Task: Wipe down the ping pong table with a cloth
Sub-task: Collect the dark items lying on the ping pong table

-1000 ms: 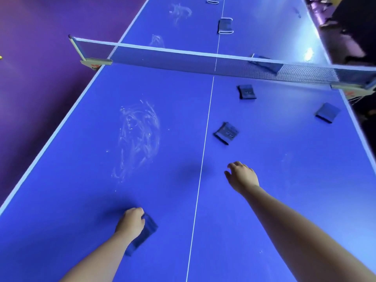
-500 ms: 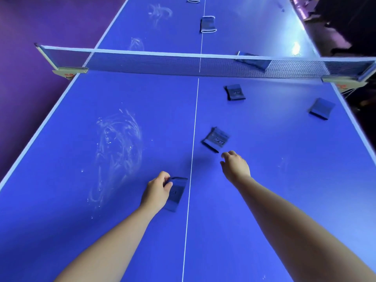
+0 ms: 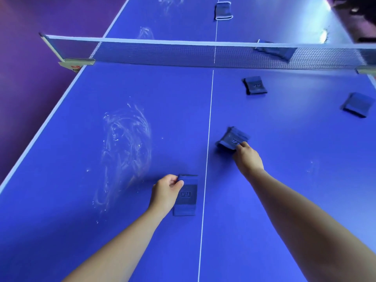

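Progress: early; a large white smear point(image 3: 124, 151) at left centre and fainter marks beyond the net point(image 3: 203, 52) in the upper frame remain on the blue worktop point(image 3: 295, 180), so most wiping appears left. Left hand point(image 3: 165, 193) pinches the cloth point(image 3: 186, 197) at lower centre, just left of the centre line; right hand point(image 3: 247, 157) closes on a second folded cloth point(image 3: 233, 139) at centre right. Change: one second ago the right hand hovered empty, the left cloth lay lower left.

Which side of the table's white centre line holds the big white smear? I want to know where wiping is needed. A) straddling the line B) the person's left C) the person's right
B: the white smear lies left of the centre line, beyond the left hand.
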Demonstrator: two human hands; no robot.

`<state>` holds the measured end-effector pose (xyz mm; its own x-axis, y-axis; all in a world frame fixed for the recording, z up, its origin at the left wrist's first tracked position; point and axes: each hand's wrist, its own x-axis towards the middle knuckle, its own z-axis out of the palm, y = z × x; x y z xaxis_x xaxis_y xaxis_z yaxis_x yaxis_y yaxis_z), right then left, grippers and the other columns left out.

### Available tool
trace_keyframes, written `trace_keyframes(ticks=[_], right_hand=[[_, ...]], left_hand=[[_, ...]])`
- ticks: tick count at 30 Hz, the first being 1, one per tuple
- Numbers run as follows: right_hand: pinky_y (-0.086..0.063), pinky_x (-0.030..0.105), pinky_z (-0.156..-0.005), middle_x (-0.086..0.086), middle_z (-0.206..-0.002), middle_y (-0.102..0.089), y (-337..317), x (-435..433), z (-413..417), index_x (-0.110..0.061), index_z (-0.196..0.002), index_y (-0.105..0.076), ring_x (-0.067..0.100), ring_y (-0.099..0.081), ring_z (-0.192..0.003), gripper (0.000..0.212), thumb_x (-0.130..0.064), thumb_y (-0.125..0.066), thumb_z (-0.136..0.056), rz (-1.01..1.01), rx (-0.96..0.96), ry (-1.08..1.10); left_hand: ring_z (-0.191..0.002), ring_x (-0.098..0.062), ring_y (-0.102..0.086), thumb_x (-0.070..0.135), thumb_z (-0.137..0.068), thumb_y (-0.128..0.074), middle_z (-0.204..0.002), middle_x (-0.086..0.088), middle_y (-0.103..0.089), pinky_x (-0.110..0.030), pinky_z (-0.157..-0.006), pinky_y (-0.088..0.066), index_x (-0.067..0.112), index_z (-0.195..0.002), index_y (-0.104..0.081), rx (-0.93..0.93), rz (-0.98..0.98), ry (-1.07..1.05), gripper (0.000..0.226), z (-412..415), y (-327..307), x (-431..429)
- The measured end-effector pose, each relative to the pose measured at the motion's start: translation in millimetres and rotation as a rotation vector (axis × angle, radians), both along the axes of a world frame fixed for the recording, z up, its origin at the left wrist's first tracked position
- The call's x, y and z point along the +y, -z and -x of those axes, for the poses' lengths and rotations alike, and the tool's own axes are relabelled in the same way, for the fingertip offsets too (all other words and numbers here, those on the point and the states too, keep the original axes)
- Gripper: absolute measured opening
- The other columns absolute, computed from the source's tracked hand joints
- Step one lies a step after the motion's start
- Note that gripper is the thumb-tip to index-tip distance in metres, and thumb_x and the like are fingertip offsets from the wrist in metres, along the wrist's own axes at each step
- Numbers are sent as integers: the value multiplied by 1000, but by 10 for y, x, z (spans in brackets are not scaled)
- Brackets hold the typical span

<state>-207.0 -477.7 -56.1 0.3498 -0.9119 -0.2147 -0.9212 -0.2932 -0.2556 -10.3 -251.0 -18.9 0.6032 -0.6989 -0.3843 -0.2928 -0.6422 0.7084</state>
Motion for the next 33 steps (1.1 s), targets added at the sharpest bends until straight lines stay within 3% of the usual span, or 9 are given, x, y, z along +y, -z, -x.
trace_keyframes(ticks=[3, 7, 12, 18, 21, 24, 28, 31, 33], right_hand=[[-40, 36, -61, 3, -104, -53, -148, 299, 28, -8, -100, -57, 33, -49, -80, 13, -6, -47, -92, -102, -272, 129], [-39, 28, -48, 7, -82, -61, -489, 832, 94, -15, -92, -61, 23, -47, -58, 12, -7, -53, -90, -222, -507, 289], [-36, 18, -39, 3, -93, -68, -1257, 1410, 277, -19, -91, -69, 15, -47, -50, 18, -12, -53, -89, -250, -567, 354], [-37, 16, -48, -2, -92, -67, -2299, 2042, 762, -28, -70, -64, 6, -54, -71, 26, -25, -61, -95, -111, -552, 386], [-41, 22, -51, 2, -92, -66, -2589, 2279, 1166, -15, -93, -68, 14, -55, -70, 6, -17, -63, -90, -74, -547, 485], [-43, 25, -56, 2, -90, -65, -2817, 2549, 1680, -14, -127, -61, 22, -60, -80, 38, -14, -62, -89, -82, -538, 573], [-44, 25, -57, 4, -82, -57, -3090, 2988, 2509, -15, -149, -41, 22, -57, -71, 67, -4, -60, -86, -188, -569, 754], [-45, 31, -65, 9, -89, -51, -3207, 3307, 3237, -7, -110, -65, 24, -52, -75, 29, 2, -62, -83, -346, -660, 886], [-40, 28, -60, 9, -78, -45, -3280, 3572, 3739, -16, -74, -56, 23, -47, -70, 20, 2, -61, -78, -350, -669, 945]], left_hand=[[-88, -12, -67, 28, -93, -66, -87, 14, -71, -35, -78, -53, 25, -87, -64, 60, 5, -52, 7, -2, -76, 66], [-84, -20, -69, 32, -90, -65, -85, 8, -72, -45, -77, -59, 26, -85, -64, 123, 15, -101, 8, 16, -335, 258], [-79, -27, -71, 30, -88, -67, -86, -1, -73, -51, -69, -62, 23, -88, -66, 219, 71, -148, 7, 85, -889, 563], [-82, -29, -73, 26, -92, -67, -92, -8, -73, -51, -74, -62, 17, -96, -66, 307, 96, -85, 10, 296, -1587, 1061], [-89, -32, -72, 25, -94, -67, -95, -11, -73, -52, -77, -62, 14, -98, -64, 348, 112, -32, 12, 521, -1867, 1211], [-92, -33, -72, 21, -95, -65, -98, -14, -73, -48, -77, -63, 9, -99, -64, 385, 108, 48, 12, 835, -2096, 1320], [-89, -30, -71, 20, -96, -65, -100, -15, -72, -38, -64, -61, 7, -103, -63, 358, 115, 175, 15, 1380, -2380, 1450], [-85, -27, -70, 21, -96, -65, -101, -13, -72, -32, -60, -58, 9, -102, -64, 329, 118, 259, 13, 1920, -2578, 1545], [-86, -28, -70, 20, -95, -66, -99, -12, -72, -36, -67, -61, 11, -100, -64, 317, 114, 298, 11, 2356, -2682, 1625]])
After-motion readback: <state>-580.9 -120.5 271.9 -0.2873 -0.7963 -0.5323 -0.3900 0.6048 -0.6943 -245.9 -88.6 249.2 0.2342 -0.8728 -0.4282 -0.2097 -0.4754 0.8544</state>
